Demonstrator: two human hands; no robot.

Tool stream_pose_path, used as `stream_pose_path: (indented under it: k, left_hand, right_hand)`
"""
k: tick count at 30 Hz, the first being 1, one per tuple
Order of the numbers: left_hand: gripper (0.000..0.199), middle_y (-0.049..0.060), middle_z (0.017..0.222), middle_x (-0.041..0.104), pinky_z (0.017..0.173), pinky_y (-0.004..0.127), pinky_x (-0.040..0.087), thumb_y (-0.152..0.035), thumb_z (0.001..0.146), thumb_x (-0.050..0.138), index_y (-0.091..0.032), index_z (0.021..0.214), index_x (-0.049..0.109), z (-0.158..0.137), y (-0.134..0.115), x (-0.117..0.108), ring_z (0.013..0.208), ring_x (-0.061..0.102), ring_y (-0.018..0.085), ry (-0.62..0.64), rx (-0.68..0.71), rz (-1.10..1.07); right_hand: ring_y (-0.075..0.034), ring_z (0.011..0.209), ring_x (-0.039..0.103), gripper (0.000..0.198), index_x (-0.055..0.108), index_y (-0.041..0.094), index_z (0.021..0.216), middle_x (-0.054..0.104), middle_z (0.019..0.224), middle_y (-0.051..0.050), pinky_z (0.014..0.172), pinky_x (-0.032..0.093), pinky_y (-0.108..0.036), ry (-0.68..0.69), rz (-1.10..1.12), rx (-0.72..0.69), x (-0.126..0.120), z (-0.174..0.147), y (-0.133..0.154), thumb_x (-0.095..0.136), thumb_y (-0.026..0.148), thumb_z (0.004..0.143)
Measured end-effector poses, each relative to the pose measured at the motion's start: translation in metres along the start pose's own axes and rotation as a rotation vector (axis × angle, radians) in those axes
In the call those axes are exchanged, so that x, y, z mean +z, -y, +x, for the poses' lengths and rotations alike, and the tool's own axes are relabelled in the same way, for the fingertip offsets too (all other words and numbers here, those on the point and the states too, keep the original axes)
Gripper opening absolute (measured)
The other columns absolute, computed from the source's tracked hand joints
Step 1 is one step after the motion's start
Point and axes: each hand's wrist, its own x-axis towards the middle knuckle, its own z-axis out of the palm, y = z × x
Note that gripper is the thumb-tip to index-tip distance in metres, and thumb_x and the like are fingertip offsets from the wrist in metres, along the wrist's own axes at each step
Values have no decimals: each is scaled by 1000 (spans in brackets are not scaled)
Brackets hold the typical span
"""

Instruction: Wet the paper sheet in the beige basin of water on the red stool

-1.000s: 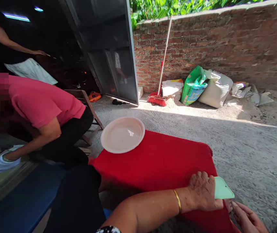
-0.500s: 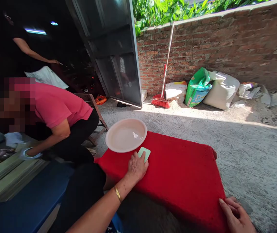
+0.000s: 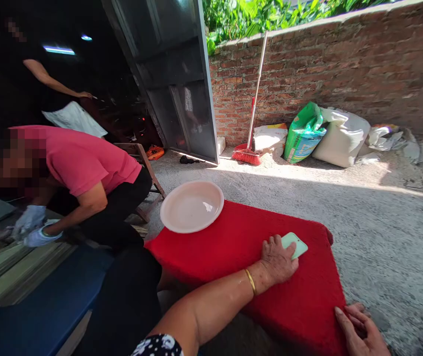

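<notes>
My left hand (image 3: 278, 259), with a gold bracelet at the wrist, is closed on a pale green flat piece (image 3: 295, 244) with rounded corners and a small hole. It presses this flat against a red cloth (image 3: 233, 252) that covers a low table or board. My right hand (image 3: 363, 329) grips the cloth's right front edge, thumb on the near side and fingers curled beyond it. At the cloth's far left corner stands a pale pink basin (image 3: 182, 210), with a bright reflection inside.
A co-worker in a pink shirt (image 3: 81, 158) bends over stacked pale strips (image 3: 15, 277) at left, wearing gloves. Another person (image 3: 44, 84) stands in the dark doorway. Beyond are a metal door (image 3: 182, 99), a red broom (image 3: 246, 155), sacks (image 3: 341, 136) and a brick wall (image 3: 363, 74).
My left hand has slid the pale green piece right across the cloth, away from the basin. My right hand stays at the edge. The co-worker's gloved hands have come together over the strips.
</notes>
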Motion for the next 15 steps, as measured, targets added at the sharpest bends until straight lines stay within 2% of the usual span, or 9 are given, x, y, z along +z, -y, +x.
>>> stream_pose_path:
  k: [2, 4, 6, 7, 8, 10, 12, 15]
  left_hand:
    - [52, 17, 131, 52, 96, 52, 45, -44, 93, 55, -33, 144, 54, -16, 54, -29, 117, 52, 36, -68, -211, 60]
    - [49, 17, 126, 54, 93, 48, 48, -38, 94, 55, -31, 142, 57, -38, 102, -56, 114, 55, 35, -93, -394, 124]
    - [48, 17, 125, 55, 89, 46, 50, -35, 94, 54, -29, 142, 57, -57, 132, -74, 111, 57, 34, -99, -524, 178]
    - [48, 17, 125, 55, 89, 45, 51, -34, 94, 53, -28, 142, 57, -63, 138, -79, 111, 57, 33, -100, -554, 200]
    - [49, 17, 125, 55, 89, 45, 51, -34, 95, 52, -27, 142, 56, -65, 137, -81, 111, 57, 33, -98, -553, 215]
    - [50, 18, 123, 55, 90, 46, 50, -36, 95, 51, -26, 144, 55, -60, 118, -75, 112, 57, 34, -90, -479, 214]
    - [51, 18, 124, 55, 91, 47, 49, -39, 96, 50, -25, 145, 54, -44, 78, -60, 112, 56, 34, -78, -336, 169]
    - [54, 18, 130, 52, 92, 49, 48, -47, 95, 51, -27, 144, 53, -9, 1, -28, 115, 53, 35, -51, -78, 74]
  right_hand:
    - [-35, 88, 68, 53, 63, 23, 88, 71, 92, -13, 86, 53, -50, 11, -32, 17, -1, 0, 8, 64, 70, 62]
    - [-35, 87, 68, 54, 61, 23, 84, 70, 89, -14, 87, 53, -51, 14, -30, 16, -1, 3, 12, 62, 70, 59]
    - [-35, 85, 67, 55, 59, 23, 82, 70, 87, -15, 87, 52, -53, 15, -27, 7, 1, 6, 10, 62, 71, 55]
    - [-36, 86, 67, 57, 59, 23, 83, 70, 87, -14, 88, 52, -53, 12, -31, 0, 2, 7, 7, 62, 72, 54]
    - [-36, 86, 67, 58, 59, 23, 83, 69, 88, -14, 88, 52, -54, -1, -33, -4, 3, 9, 4, 61, 73, 54]
    - [-35, 87, 67, 59, 59, 23, 84, 69, 89, -14, 87, 52, -54, -35, -30, -10, 7, 10, -3, 60, 74, 54]
    - [-35, 87, 67, 58, 58, 23, 83, 69, 89, -14, 87, 52, -53, -50, -27, -15, 9, 11, -7, 60, 75, 56]
    - [-33, 86, 67, 59, 60, 22, 84, 69, 89, -13, 88, 53, -51, -43, -28, -41, 11, 10, -13, 61, 75, 58]
